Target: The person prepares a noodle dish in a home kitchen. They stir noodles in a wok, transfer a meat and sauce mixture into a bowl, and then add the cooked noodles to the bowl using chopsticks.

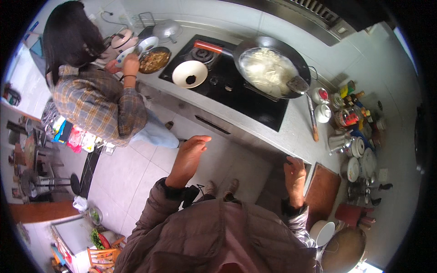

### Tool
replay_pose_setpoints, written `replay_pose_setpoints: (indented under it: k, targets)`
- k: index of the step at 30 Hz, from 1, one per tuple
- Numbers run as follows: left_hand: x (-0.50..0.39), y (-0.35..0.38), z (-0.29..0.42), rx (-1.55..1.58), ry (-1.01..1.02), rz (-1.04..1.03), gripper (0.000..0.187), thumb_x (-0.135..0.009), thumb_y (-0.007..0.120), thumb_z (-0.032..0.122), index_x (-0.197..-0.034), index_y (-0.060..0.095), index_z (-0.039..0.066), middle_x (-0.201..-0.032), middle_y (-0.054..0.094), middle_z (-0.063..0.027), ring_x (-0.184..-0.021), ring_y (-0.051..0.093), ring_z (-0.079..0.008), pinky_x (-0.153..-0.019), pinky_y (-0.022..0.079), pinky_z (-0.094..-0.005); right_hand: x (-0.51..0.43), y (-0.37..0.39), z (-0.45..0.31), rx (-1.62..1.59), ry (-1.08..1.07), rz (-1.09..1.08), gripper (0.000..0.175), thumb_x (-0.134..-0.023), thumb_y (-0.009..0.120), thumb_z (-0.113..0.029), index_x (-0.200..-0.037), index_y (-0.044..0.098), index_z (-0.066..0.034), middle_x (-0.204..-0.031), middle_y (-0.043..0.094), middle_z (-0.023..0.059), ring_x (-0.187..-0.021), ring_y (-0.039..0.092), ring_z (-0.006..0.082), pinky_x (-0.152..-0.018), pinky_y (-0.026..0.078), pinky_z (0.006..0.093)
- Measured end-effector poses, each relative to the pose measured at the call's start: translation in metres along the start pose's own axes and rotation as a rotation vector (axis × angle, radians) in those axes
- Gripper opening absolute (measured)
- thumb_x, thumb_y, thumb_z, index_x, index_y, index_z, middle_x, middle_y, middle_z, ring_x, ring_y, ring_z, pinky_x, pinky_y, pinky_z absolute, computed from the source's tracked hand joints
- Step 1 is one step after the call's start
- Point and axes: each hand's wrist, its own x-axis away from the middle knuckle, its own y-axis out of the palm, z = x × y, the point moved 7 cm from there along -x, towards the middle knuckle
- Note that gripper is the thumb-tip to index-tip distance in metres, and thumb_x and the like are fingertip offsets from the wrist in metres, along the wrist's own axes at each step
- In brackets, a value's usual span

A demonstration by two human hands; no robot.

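My left hand [188,155] is raised over the floor before the counter, holding nothing, with its thumb and fingers apart. My right hand [295,174] is near the counter's front edge, its fingers curled; whether it holds anything is unclear. A large wok [269,42] with a red handle stands on the black glass gas hob [232,102]. In it, pale noodle-like strips [269,68] lie in steaming, foamy liquid, and a dark ladle or turner head [297,84] rests at its right side. Left of the wok, a cream bowl [188,70] holds a little dark stuff.
At the left a person [99,99] in a plaid shirt handles a bowl beside a dish of chopped food [155,60]. White lidded jars [322,113], bottles and a wooden-handled tool [312,123] are on the right counter, near a brown cutting board [322,191]. A range hood [307,20] overhangs the wok.
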Motion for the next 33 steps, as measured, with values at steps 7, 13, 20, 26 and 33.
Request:
replay_pose_setpoints:
  k: [7, 13, 20, 26, 33]
  targets:
    - [0.002, 0.001, -0.007, 0.100, -0.128, 0.079, 0.023, -0.097, 0.047, 0.005, -0.112, 0.063, 0.000, -0.112, 0.063, -0.0039, -0.099, 0.054, -0.0104, -0.089, 0.044, -0.0273, 0.000, -0.002, 0.001, 0.021, 0.069, -0.043, 0.023, -0.080, 0.066, 0.002, -0.103, 0.066, -0.0005, -0.093, 0.062, 0.0130, -0.066, 0.061, 0.0197, -0.060, 0.050, 0.0306]
    - [0.014, 0.008, 0.010, -0.146, -0.055, 0.104, 0.023, -0.097, 0.047, 0.004, -0.112, 0.062, -0.003, -0.109, 0.062, -0.0050, -0.095, 0.053, -0.0102, -0.089, 0.045, -0.0271, -0.006, 0.005, 0.000, -0.023, 0.006, -0.086, 0.020, -0.081, 0.064, 0.002, -0.102, 0.066, 0.0003, -0.089, 0.064, 0.0140, -0.066, 0.062, 0.0216, -0.060, 0.051, 0.0318]
    - [0.032, 0.007, 0.011, -0.087, -0.166, 0.251, 0.023, -0.097, 0.047, 0.006, -0.112, 0.062, -0.002, -0.108, 0.061, -0.0046, -0.096, 0.053, -0.0103, -0.090, 0.044, -0.0278, -0.020, 0.019, 0.008, -0.070, -0.010, -0.171, 0.021, -0.082, 0.068, -0.002, -0.103, 0.066, -0.0011, -0.089, 0.065, 0.0124, -0.069, 0.063, 0.0205, -0.061, 0.051, 0.0306]
    - [0.051, -0.006, 0.005, 0.209, -0.185, 0.356, 0.021, -0.096, 0.051, 0.009, -0.111, 0.063, 0.001, -0.107, 0.060, -0.0024, -0.093, 0.051, -0.0096, -0.093, 0.041, -0.0287, -0.033, 0.046, 0.010, -0.127, -0.044, -0.298, 0.023, -0.081, 0.068, -0.001, -0.104, 0.066, -0.0009, -0.089, 0.065, 0.0137, -0.071, 0.065, 0.0235, -0.063, 0.052, 0.0316]
    - [0.071, -0.019, 0.004, 0.137, -0.191, 0.436, 0.021, -0.096, 0.053, 0.010, -0.113, 0.062, 0.001, -0.113, 0.061, -0.0032, -0.096, 0.052, -0.0095, -0.092, 0.040, -0.0288, -0.032, 0.076, -0.003, -0.199, -0.166, -0.354, 0.024, -0.081, 0.067, 0.000, -0.105, 0.065, -0.0012, -0.089, 0.064, 0.0145, -0.075, 0.066, 0.0262, -0.065, 0.052, 0.0333]
